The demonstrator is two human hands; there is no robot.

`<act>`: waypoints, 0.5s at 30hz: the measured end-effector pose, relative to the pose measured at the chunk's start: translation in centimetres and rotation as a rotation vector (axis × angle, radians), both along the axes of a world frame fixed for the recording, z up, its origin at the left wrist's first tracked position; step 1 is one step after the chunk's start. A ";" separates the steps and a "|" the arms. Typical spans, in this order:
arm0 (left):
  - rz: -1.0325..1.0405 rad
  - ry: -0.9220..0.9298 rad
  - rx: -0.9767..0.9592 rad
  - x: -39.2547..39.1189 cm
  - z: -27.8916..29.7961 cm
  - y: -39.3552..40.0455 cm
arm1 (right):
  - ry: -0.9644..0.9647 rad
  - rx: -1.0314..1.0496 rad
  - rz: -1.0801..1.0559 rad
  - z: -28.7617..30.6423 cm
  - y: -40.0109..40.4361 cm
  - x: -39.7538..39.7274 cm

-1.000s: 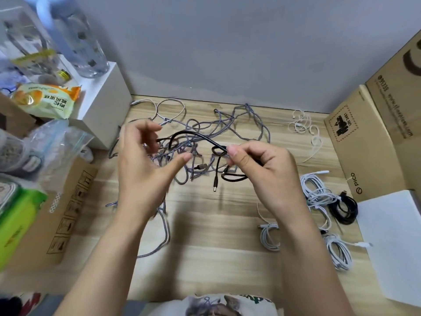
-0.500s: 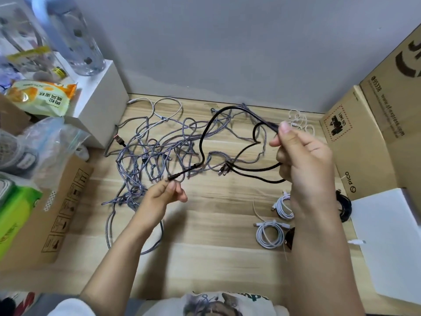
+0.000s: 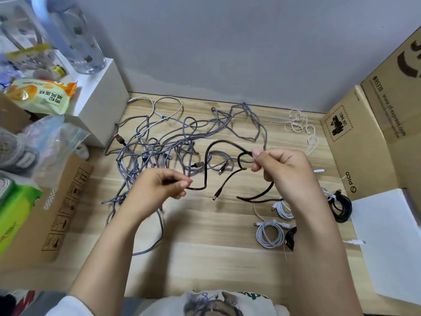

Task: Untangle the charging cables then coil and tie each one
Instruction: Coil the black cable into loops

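The black cable (image 3: pixel 206 163) is pinched at one end by the left hand (image 3: pixel 157 190) and gripped with started loops in the right hand (image 3: pixel 284 169). Its slack arches between both grips; the free plug (image 3: pixel 217 194) hangs below, nearer the right.

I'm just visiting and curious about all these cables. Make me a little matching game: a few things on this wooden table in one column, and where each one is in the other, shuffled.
Things:
1. thin black cable
2. grey braided cable tangle
3. coiled white cable
4. coiled black cable

Places:
A. lying on the table beside the right forearm, its inner side
B. held up between the left hand and the right hand
C. next to the cardboard box printed PICO
D. spread loose across the far left of the wooden table

Pairs: 1-B, 2-D, 3-A, 4-C
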State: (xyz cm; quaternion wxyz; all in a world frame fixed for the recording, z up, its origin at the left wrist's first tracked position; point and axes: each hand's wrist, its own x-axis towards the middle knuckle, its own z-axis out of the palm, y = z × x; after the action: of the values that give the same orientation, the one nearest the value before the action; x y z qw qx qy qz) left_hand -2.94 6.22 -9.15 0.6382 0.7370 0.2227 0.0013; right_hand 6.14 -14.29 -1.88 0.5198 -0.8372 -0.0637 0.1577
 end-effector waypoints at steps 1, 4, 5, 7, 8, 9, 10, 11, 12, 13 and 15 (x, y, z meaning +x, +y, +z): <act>-0.018 0.053 0.057 -0.1 0.0 0.0 | 0.019 -0.075 0.045 -0.4 -0.2 0.1; 0.032 0.013 -0.027 -0.4 0.5 0.0 | 0.071 -0.381 0.217 -1.6 -0.6 0.3; 0.047 -0.036 -0.089 -0.4 0.9 -0.1 | 0.084 -0.508 0.317 -2.1 -0.7 0.4; 0.063 -0.124 -0.192 -0.3 1.8 -0.3 | 0.084 -0.748 0.562 -2.9 -0.6 0.3; 0.068 -0.153 -0.239 -0.4 2.3 -0.5 | 0.087 -0.799 0.653 -3.2 -0.3 0.1; 0.062 -0.169 -0.292 -0.3 2.8 -0.8 | 0.110 -0.795 0.703 -3.4 -0.1 -0.1; 0.056 -0.173 -0.341 -0.2 3.1 -1.1 | 0.121 -0.762 0.729 -3.5 0.2 -0.3; 0.047 -0.168 -0.386 -0.2 3.3 -1.3 | 0.112 -0.725 0.742 -3.7 0.6 -0.4; 0.042 -0.159 -0.416 -0.1 3.4 -1.6 | 0.088 -0.684 0.738 -3.7 0.9 -0.6; 0.039 -0.149 -0.438 -0.1 3.5 -1.9 | 0.048 -0.635 0.712 -3.7 1.2 -0.6; 0.043 -0.140 -0.469 0.0 3.6 -2.2 | -0.093 -0.511 0.621 -3.3 1.6 -0.7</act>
State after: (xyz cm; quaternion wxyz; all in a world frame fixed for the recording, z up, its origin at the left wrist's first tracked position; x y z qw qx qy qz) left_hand -2.93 3.99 -5.51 0.8056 0.5618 0.1877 0.0142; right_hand 5.46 -12.68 -5.16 0.2193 -0.8866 -0.2956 0.2800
